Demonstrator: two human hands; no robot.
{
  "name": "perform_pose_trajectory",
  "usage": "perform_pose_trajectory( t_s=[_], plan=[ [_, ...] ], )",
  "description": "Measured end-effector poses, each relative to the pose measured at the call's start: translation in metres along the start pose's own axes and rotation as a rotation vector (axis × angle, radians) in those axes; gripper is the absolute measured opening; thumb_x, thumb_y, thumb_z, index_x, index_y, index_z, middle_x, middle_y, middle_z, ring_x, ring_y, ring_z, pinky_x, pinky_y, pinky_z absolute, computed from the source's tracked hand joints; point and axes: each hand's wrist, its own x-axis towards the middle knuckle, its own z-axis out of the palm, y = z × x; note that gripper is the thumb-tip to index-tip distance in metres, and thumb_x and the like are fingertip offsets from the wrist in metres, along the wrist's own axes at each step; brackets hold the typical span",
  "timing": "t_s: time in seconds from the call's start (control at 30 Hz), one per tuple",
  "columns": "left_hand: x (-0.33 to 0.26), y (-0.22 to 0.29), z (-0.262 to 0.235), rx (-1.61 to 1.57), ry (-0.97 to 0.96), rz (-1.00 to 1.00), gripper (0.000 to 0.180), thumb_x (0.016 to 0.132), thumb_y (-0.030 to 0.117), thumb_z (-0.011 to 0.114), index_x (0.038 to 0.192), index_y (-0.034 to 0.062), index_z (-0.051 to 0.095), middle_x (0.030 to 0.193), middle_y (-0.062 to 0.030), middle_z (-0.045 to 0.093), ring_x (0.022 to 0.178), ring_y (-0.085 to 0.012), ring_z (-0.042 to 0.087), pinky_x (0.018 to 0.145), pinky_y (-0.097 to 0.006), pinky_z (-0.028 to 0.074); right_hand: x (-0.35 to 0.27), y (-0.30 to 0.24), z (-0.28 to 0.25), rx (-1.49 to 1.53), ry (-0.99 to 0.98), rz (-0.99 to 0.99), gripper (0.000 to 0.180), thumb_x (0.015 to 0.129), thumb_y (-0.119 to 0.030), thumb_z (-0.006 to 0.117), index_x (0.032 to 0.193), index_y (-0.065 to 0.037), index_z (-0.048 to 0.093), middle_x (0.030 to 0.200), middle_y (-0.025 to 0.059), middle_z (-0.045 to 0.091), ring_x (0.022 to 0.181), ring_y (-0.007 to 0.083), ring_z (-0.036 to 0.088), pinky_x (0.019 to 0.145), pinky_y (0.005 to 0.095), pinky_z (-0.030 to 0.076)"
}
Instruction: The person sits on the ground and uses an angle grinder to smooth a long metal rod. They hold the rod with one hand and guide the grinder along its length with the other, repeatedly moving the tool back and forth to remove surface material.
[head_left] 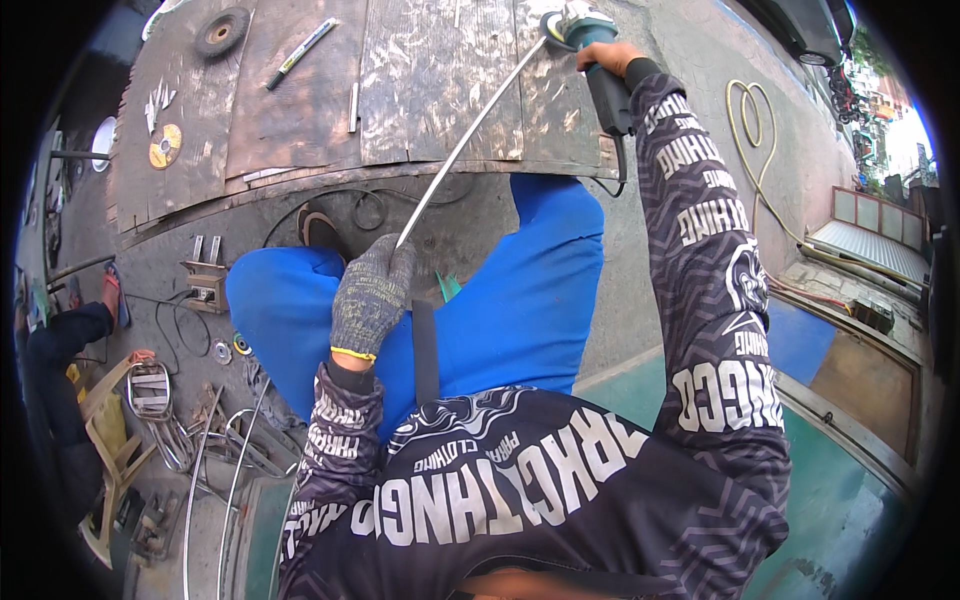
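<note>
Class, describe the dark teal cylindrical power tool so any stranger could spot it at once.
Start at the big scuffed brown wooden tabletop. At its right end, the bare right hand grips the power tool. Unlike the long, thin silvery metal rod reaching toward its head, it has a thick dark body and a black cord.

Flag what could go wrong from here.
The thin rod in the gloved left hand could kick or slip at the disc of the grinder. The bare right hand, close to that disc, might catch sparks. The drooping cord could snag.
</note>
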Motion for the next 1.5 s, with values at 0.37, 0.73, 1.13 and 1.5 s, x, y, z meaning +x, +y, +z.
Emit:
perform_pose_trajectory(
  t_s=[0.37,0.73,1.13,1.5],
  plan=[
    [0.015,-0.046,0.019,0.074,0.024,0.116,0.038,0.098,0.032,0.055,0.111,-0.0021,0.066,0.108,-0.0278,0.066,0.104,-0.0463,0.06,0.088,-0.05,0.049,-0.089,-0.04,0.05,-0.082,-0.097,-0.031,0.059,0.058,-0.038,0.082,0.102,0.001,0.075,0.114,0.0223,0.069,0.101,0.0329,0.068,0.088,0.0365,0.054],
    [0.029,-0.045,0.015,0.084,-0.015,-0.036,0.04,0.098,0.034,0.052,0.112,-0.0006,0.066,0.109,-0.0283,0.066,0.106,-0.0466,0.06,0.09,-0.052,0.048,-0.166,-0.064,0.101,0.13,-0.118,-0.111,0.066,0.055,-0.034,0.086,0.097,0.012,0.069,0.096,0.0242,0.072,0.087,0.0313,0.072,0.075,0.0355,0.056],
    [0.044,-0.054,0.021,0.15,-0.048,-0.066,0.048,0.098,0.037,0.051,0.119,-0.0037,0.065,0.118,-0.0287,0.064,0.114,-0.0446,0.059,0.1,-0.049,0.045,-0.212,-0.086,0.108,0.109,-0.209,-0.146,0.062,0.056,-0.028,0.087,0.1,0.012,0.069,0.099,0.0249,0.072,0.092,0.033,0.072,0.079,0.0369,0.057],
    [0.035,-0.04,0.013,0.115,-0.034,-0.115,0.044,0.098,0.036,0.052,0.114,-0.0022,0.066,0.11,-0.0287,0.066,0.106,-0.0462,0.061,0.092,-0.051,0.048,-0.202,-0.072,0.099,0.117,-0.216,-0.154,0.075,0.056,-0.029,0.087,0.111,0.014,0.062,0.099,0.0247,0.071,0.091,0.0326,0.072,0.078,0.0363,0.056]
  ],
)
